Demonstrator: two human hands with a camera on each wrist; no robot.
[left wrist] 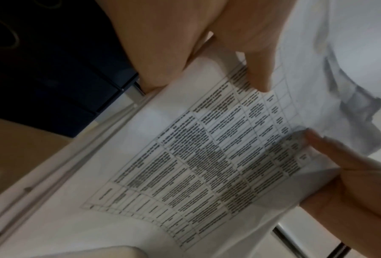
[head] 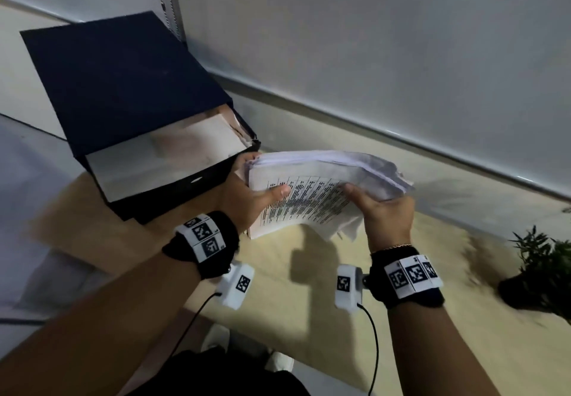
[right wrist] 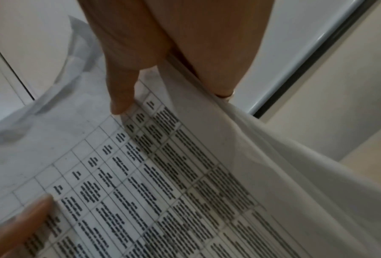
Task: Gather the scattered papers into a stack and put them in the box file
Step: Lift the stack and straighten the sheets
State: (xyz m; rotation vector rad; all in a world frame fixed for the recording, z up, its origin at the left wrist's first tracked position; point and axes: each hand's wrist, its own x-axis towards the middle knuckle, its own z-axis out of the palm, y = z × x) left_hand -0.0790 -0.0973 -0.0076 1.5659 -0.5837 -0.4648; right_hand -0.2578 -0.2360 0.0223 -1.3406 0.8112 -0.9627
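A thick stack of white papers (head: 321, 185) with a printed table on the near sheet is held in the air between both hands. My left hand (head: 247, 191) grips its left end, thumb on the printed sheet and fingers behind. My right hand (head: 383, 210) grips the right end the same way. The stack bends upward in the middle. The dark blue box file (head: 123, 92) lies on the beige table (head: 278, 287) just left of the stack, its open end towards me, with some paper inside (head: 173, 151). Both wrist views show the printed sheet (left wrist: 207, 157) (right wrist: 162, 183) with thumbs on it.
A small potted plant (head: 537, 272) stands at the table's right edge. A white wall with a rail (head: 401, 136) runs behind the table. The table's front edge is near my body, with floor visible at the left.
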